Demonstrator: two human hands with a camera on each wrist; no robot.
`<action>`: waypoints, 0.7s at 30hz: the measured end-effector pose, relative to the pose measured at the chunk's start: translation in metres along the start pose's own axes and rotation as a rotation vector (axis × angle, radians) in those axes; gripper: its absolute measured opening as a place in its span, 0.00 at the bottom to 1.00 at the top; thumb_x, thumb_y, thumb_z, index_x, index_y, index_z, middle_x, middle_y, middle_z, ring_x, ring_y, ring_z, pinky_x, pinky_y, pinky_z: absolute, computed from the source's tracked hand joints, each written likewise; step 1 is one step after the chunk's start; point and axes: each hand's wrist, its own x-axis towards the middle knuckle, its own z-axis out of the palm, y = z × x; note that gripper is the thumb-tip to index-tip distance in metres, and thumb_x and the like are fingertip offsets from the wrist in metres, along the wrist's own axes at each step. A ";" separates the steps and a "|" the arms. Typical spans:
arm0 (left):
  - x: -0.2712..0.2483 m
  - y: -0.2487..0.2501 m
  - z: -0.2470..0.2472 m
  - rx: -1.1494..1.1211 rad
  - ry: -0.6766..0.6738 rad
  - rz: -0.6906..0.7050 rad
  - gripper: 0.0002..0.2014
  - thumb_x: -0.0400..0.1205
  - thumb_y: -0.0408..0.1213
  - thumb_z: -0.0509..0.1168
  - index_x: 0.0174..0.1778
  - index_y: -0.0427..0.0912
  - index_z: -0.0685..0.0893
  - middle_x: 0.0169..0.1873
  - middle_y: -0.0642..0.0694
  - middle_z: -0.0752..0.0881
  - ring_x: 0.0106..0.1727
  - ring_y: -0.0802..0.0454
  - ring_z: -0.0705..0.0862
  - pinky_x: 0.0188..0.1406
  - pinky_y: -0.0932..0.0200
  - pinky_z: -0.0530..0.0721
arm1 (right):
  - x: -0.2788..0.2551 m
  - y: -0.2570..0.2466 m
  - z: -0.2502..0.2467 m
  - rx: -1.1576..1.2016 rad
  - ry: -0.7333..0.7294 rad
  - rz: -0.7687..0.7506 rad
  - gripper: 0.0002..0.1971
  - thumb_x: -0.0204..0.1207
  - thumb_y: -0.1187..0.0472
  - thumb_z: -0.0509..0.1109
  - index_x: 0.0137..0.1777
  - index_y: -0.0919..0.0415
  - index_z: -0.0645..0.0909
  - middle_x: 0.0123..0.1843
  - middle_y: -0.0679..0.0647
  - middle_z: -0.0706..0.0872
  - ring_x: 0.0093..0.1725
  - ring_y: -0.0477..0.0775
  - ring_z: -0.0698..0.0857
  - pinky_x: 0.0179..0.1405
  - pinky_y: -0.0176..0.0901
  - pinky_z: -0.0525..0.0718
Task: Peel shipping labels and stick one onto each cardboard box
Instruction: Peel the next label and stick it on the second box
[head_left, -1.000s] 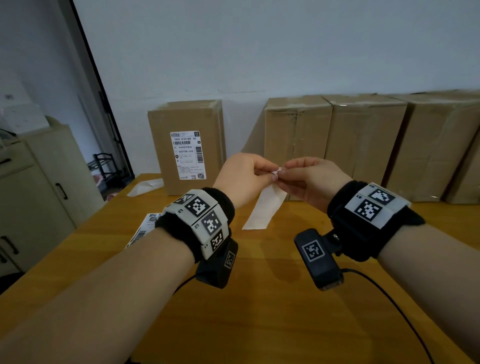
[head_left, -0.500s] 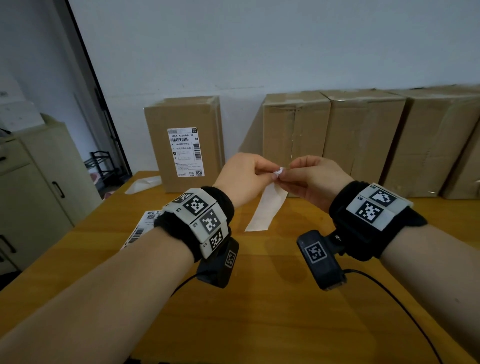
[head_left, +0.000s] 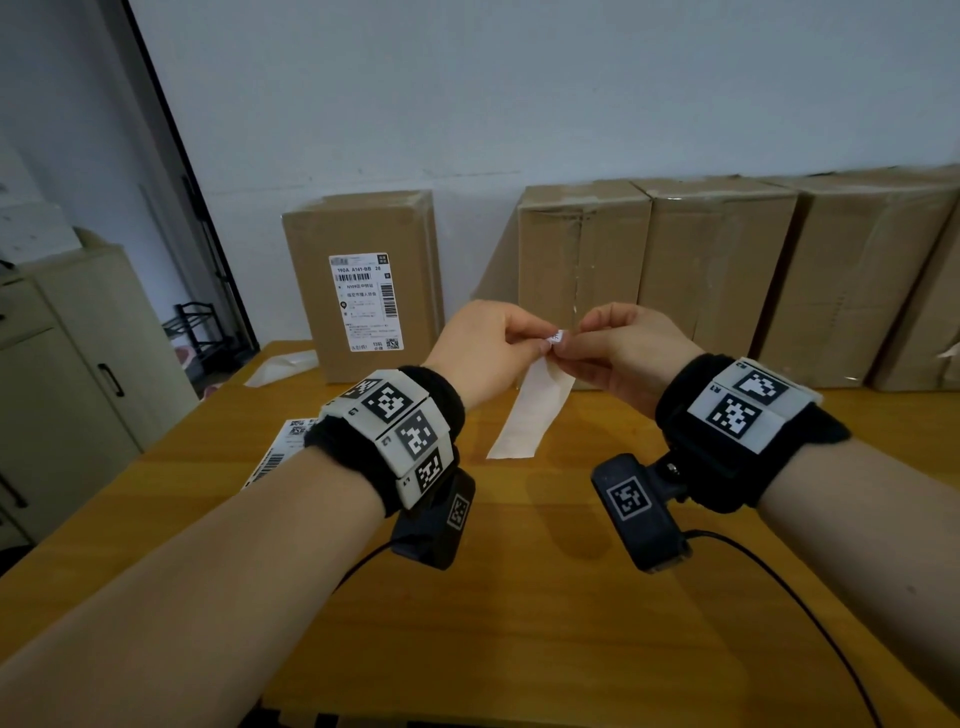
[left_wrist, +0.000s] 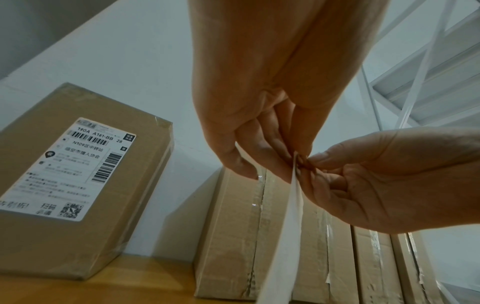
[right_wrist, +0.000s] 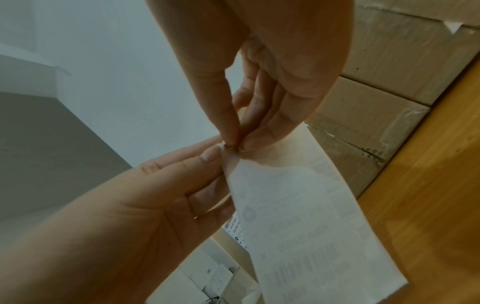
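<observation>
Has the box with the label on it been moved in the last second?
No. The labelled box still stands on the table against the wall, equally apart from the unlabelled row; only the camera shifted.

- Head view: looks forward and down from above the surface (head_left: 519, 597), at mid range, facing the wall.
- Left wrist view: close range, looks up along the left hand (left_wrist: 259, 102).
- Right wrist view: close range, looks along the right hand (right_wrist: 272, 61).
- Shared by all views: both hands, the label (head_left: 535, 410), the boxes (head_left: 717, 270).
</observation>
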 end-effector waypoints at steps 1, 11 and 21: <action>0.000 0.000 0.000 0.000 0.002 0.005 0.11 0.81 0.35 0.66 0.58 0.44 0.88 0.54 0.50 0.89 0.56 0.59 0.85 0.53 0.74 0.78 | 0.000 0.000 0.000 0.004 0.003 0.000 0.14 0.68 0.80 0.72 0.37 0.62 0.73 0.36 0.59 0.82 0.34 0.54 0.88 0.35 0.38 0.89; -0.002 -0.004 -0.006 0.050 0.026 0.010 0.10 0.81 0.39 0.66 0.56 0.47 0.89 0.45 0.59 0.86 0.47 0.66 0.82 0.46 0.78 0.76 | -0.003 0.002 0.007 -0.033 0.009 -0.038 0.14 0.68 0.80 0.72 0.38 0.62 0.73 0.40 0.63 0.83 0.40 0.59 0.88 0.42 0.44 0.90; -0.006 -0.005 -0.010 -0.008 0.077 -0.031 0.06 0.79 0.43 0.69 0.47 0.47 0.89 0.40 0.54 0.89 0.46 0.58 0.88 0.55 0.56 0.86 | -0.008 -0.002 0.015 -0.153 -0.011 -0.090 0.14 0.68 0.79 0.73 0.37 0.62 0.73 0.41 0.64 0.85 0.39 0.58 0.89 0.38 0.41 0.89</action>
